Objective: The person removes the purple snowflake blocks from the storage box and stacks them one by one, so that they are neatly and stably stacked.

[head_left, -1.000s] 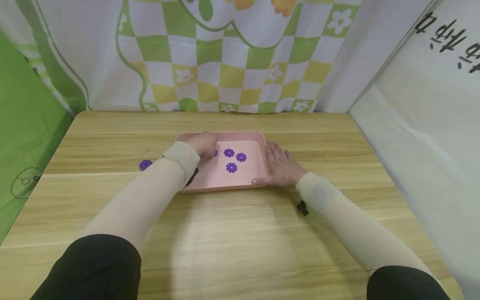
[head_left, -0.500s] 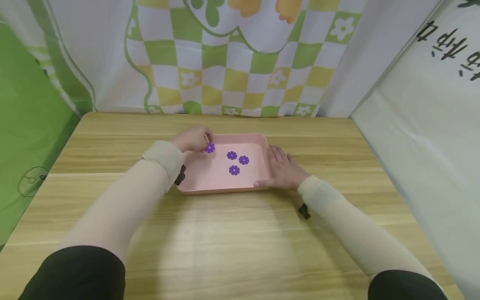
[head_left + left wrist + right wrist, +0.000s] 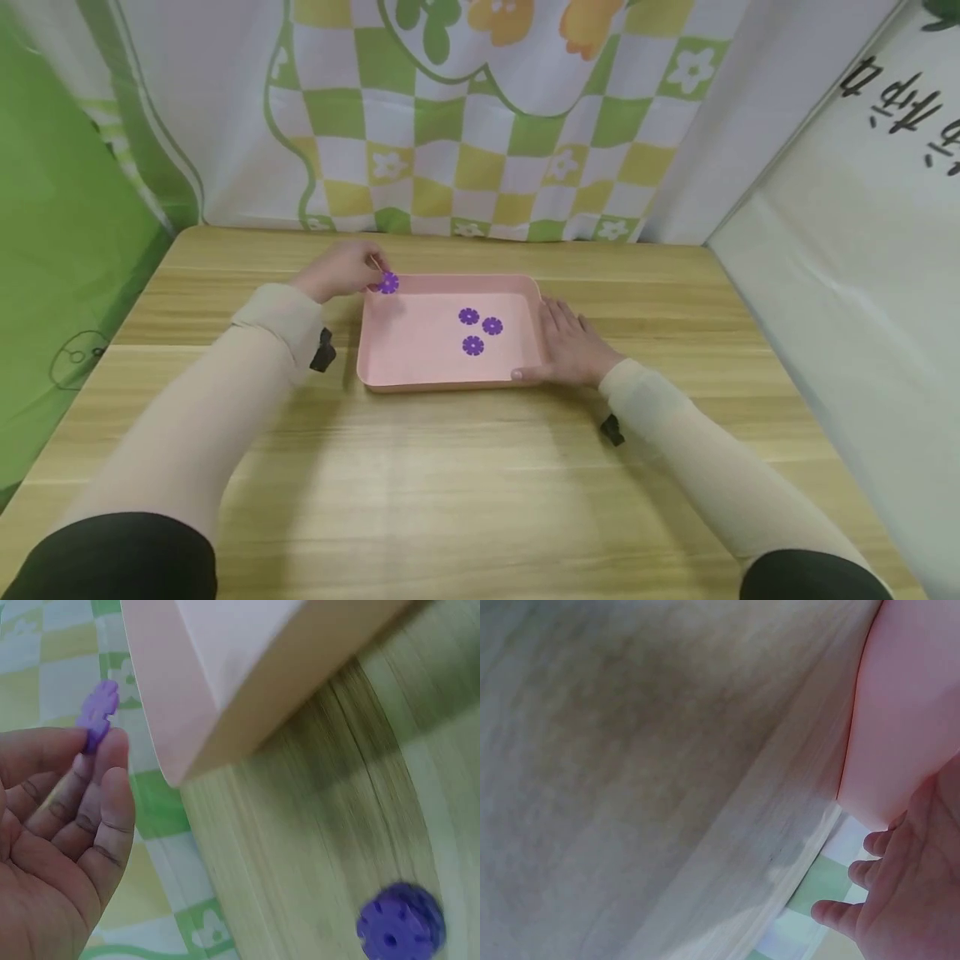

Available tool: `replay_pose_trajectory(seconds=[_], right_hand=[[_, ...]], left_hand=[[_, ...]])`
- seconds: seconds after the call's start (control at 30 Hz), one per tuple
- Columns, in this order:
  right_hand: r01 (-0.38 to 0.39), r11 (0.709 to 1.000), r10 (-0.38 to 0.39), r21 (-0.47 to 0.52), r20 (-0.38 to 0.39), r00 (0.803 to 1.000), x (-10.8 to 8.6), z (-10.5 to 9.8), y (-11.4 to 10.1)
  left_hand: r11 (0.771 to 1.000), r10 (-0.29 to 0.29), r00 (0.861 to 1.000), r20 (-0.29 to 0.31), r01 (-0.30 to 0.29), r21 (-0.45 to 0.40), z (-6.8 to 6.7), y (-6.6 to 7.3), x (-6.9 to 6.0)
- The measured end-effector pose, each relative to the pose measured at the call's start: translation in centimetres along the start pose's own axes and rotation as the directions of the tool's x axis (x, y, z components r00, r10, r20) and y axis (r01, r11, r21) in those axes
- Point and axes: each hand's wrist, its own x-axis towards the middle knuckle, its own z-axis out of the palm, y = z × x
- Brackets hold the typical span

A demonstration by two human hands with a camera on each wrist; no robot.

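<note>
Between the thumb and fingertips of my left hand (image 3: 343, 271) is a purple notched snowflake disc (image 3: 388, 283), held above the far left corner of a pink tray (image 3: 408, 358). The left wrist view shows this disc (image 3: 99, 712) pinched and raised beside the tray's corner. Three similar purple discs (image 3: 473, 346) lie flat inside the tray, right of its middle. Along the tray's right wall rests my right hand (image 3: 572, 348), fingers extended and thumb over the near rim. A small stack of purple discs (image 3: 397, 926) stands on the table in the left wrist view; the left arm hides it in the head view.
The wooden table (image 3: 450, 467) reaches back to a green and yellow checked curtain (image 3: 480, 167). A green panel (image 3: 67, 208) stands on the left, and a white wall (image 3: 847, 275) with dark writing borders the right side.
My left hand has come out of the tray, moving left and away with one disc pinched. The right hand stays against the tray, and three discs are still inside.
</note>
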Motion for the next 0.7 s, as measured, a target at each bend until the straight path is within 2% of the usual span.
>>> replay_pose_trajectory(seconds=[0.2, 0.37, 0.5, 0.7], right_hand=[[0.008, 1.0, -0.008, 0.002, -0.016, 1.0, -0.1, 0.0, -0.2], [0.009, 1.0, -0.009, 0.005, -0.015, 1.0, -0.1, 0.1, -0.2], [0.009, 1.0, -0.009, 0.003, -0.01, 1.0, -0.1, 0.2, -0.1], [0.01, 1.0, -0.01, 0.007, -0.012, 1.0, 0.0, 0.1, -0.1]], left_hand=[[0.999, -0.003, 1.0, -0.028, 0.002, -0.043, -0.9, -0.9, -1.1], [0.994, -0.02, 0.999, -0.049, 0.015, -0.107, -1.0, -2.2, -1.8], [0.989, -0.051, 0.996, -0.067, 0.041, -0.144, -1.1, -3.4, -2.5], [0.986, -0.099, 0.991, -0.091, 0.085, -0.146, -1.6, -4.5, -3.8]])
